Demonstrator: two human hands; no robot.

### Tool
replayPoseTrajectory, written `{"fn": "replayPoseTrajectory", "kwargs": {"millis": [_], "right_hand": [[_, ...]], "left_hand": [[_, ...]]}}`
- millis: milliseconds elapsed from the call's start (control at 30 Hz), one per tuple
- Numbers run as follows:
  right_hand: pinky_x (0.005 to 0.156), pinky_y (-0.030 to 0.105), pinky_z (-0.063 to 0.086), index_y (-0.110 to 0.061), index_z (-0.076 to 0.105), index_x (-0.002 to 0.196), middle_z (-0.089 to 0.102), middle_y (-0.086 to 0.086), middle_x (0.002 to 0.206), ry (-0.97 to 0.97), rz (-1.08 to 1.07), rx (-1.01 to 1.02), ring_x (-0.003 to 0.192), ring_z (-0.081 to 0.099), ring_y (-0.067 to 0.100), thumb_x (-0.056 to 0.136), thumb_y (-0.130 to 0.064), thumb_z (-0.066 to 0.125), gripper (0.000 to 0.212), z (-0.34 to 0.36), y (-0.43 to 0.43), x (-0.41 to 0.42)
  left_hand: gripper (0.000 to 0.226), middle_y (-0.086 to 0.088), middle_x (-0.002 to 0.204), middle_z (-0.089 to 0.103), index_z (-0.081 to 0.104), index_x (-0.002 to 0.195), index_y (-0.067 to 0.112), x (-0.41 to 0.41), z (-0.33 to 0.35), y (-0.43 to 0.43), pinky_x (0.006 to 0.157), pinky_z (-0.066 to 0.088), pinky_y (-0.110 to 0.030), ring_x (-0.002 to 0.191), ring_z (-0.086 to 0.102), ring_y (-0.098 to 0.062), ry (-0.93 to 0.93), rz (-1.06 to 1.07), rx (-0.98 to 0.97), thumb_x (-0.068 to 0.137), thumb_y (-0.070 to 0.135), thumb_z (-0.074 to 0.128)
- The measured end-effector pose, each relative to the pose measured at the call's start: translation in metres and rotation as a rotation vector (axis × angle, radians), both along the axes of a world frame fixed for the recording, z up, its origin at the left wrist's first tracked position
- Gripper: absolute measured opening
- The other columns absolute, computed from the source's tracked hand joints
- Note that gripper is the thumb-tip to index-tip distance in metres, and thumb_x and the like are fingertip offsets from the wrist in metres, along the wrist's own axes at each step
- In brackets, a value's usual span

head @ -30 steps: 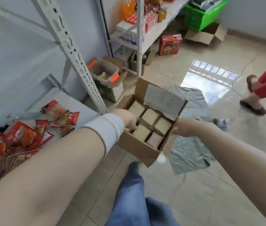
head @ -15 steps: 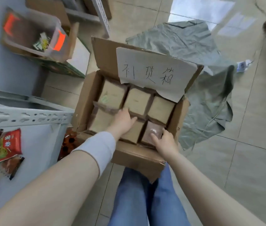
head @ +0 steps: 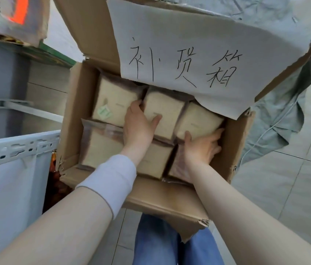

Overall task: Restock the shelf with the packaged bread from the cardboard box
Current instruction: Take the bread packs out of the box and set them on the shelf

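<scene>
Reaching into the cardboard box (head: pixel 74 115), a person takes hold of two packs of packaged bread at what looks like the very start of the restock. Six clear-wrapped packs sit in the box in two rows of three, packed tight, and none has been lifted out.

The left hand (head: pixel 137 127) grips the middle pack (head: pixel 164 109) of the far row, its fingers pushed down into the gap beside the left pack (head: pixel 112 102) and its thumb laid across the top. The right hand (head: pixel 200 150) clasps the right-hand pack (head: pixel 198 119) of the same row, with the thumb up against the near face and the fingers curled round the side by the box wall. Both packs rest level with their neighbours, so the lift has not begun. The three near packs, among them the near-left pack (head: pixel 101 146), lie untouched.

A paper sign (head: pixel 189 54) with handwritten characters hangs from the raised far flap and shades the back row. The box rests over the person's knees in blue jeans (head: pixel 160 243).

To the left stands the white metal shelf (head: pixel 7 152); no bread shows on the part in view. By my reckoning the whole boxful remains to be moved across. A grey-green sheet (head: pixel 284 115) lies crumpled on the tiled floor (head: pixel 294 188) beyond.
</scene>
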State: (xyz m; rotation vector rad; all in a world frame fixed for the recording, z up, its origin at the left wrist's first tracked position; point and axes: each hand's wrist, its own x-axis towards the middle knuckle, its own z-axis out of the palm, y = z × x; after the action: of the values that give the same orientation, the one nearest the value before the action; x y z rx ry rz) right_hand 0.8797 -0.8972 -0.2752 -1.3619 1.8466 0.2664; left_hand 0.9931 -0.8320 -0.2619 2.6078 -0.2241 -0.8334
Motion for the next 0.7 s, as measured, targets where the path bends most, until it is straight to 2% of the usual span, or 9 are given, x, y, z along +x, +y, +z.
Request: {"fn": "replayPoseTrajectory", "kwargs": {"millis": [100, 167, 200, 300, 400, 467, 533, 600, 700], "right_hand": [[0.107, 0.036, 0.025, -0.002, 0.020, 0.144, 0.040, 0.019, 0.140, 0.052, 0.054, -0.036, 0.131, 0.032, 0.035, 0.079, -0.042, 0.068, 0.090, 0.007, -0.001, -0.004], [0.103, 0.040, 0.034, 0.000, 0.042, 0.130, 0.050, 0.017, 0.130, 0.043, 0.079, -0.036, 0.124, 0.042, 0.035, 0.074, -0.047, 0.070, 0.078, 0.016, -0.001, -0.007], [0.101, 0.041, 0.038, -0.001, 0.046, 0.123, 0.053, 0.017, 0.126, 0.025, 0.082, -0.010, 0.121, 0.046, 0.035, 0.074, -0.048, 0.069, 0.072, 0.020, -0.002, -0.008], [0.100, 0.043, 0.041, -0.004, 0.045, 0.125, 0.054, 0.014, 0.126, -0.041, -0.017, 0.093, 0.118, 0.049, 0.034, 0.076, -0.043, 0.067, 0.066, 0.042, -0.007, -0.015], [0.100, 0.042, 0.043, -0.004, 0.041, 0.130, 0.053, 0.014, 0.128, -0.090, -0.104, 0.173, 0.118, 0.051, 0.034, 0.080, -0.037, 0.067, 0.065, 0.070, -0.006, -0.032], [0.098, 0.042, 0.044, -0.003, 0.044, 0.128, 0.055, 0.015, 0.127, -0.090, -0.077, 0.212, 0.117, 0.052, 0.034, 0.080, -0.038, 0.068, 0.064, 0.092, -0.001, -0.048], [0.096, 0.040, 0.045, -0.001, 0.048, 0.125, 0.058, 0.014, 0.124, -0.103, -0.032, 0.239, 0.114, 0.055, 0.033, 0.079, -0.035, 0.070, 0.061, 0.118, 0.007, -0.066], [0.091, 0.040, 0.050, 0.000, 0.054, 0.119, 0.062, 0.014, 0.117, -0.143, 0.000, 0.266, 0.107, 0.059, 0.032, 0.079, -0.030, 0.072, 0.053, 0.145, 0.017, -0.085], [0.074, 0.041, 0.057, -0.001, 0.054, 0.118, 0.063, 0.008, 0.104, -0.227, 0.034, 0.329, 0.100, 0.062, 0.030, 0.080, -0.025, 0.071, 0.048, 0.182, 0.034, -0.113]], "left_hand": [[0.062, -0.016, 0.123, 0.053, 0.046, 0.125, 0.003, 0.013, 0.008, -0.001, 0.089, 0.040, -0.033, 0.113, 0.051, -0.032, 0.084, 0.008, 0.024, 0.079, 0.035, 0.070], [0.058, -0.014, 0.123, 0.055, 0.047, 0.123, 0.002, 0.021, 0.017, -0.002, 0.082, 0.038, -0.029, 0.112, 0.053, -0.031, 0.202, -0.016, 0.044, 0.082, 0.036, 0.067], [0.055, -0.013, 0.122, 0.056, 0.047, 0.122, 0.002, 0.025, 0.022, -0.002, 0.080, 0.037, -0.028, 0.112, 0.053, -0.030, 0.244, -0.025, 0.044, 0.083, 0.036, 0.066], [0.052, -0.012, 0.122, 0.056, 0.045, 0.122, 0.003, 0.027, 0.044, -0.002, 0.078, 0.036, -0.027, 0.113, 0.052, -0.029, 0.298, -0.043, 0.038, 0.085, 0.035, 0.063], [0.055, -0.013, 0.130, 0.052, 0.041, 0.128, 0.004, 0.022, 0.073, 0.000, 0.088, 0.039, -0.030, 0.119, 0.050, -0.029, 0.336, -0.021, 0.038, 0.086, 0.034, 0.060], [0.056, -0.012, 0.133, 0.049, 0.038, 0.131, 0.005, 0.013, 0.098, 0.009, 0.091, 0.039, -0.032, 0.121, 0.048, -0.029, 0.344, -0.004, 0.035, 0.087, 0.032, 0.058], [0.057, -0.010, 0.136, 0.046, 0.035, 0.134, 0.006, -0.001, 0.124, 0.028, 0.087, 0.037, -0.030, 0.123, 0.045, -0.028, 0.362, 0.014, 0.020, 0.088, 0.033, 0.056], [0.060, -0.009, 0.135, 0.046, 0.035, 0.135, 0.007, -0.017, 0.149, 0.055, 0.084, 0.036, -0.029, 0.121, 0.047, -0.027, 0.408, 0.073, -0.019, 0.089, 0.038, 0.057], [0.065, -0.010, 0.134, 0.050, 0.037, 0.134, 0.008, -0.040, 0.187, 0.103, 0.092, 0.045, -0.035, 0.115, 0.053, -0.027, 0.433, 0.236, -0.130, 0.086, 0.046, 0.058]]}}
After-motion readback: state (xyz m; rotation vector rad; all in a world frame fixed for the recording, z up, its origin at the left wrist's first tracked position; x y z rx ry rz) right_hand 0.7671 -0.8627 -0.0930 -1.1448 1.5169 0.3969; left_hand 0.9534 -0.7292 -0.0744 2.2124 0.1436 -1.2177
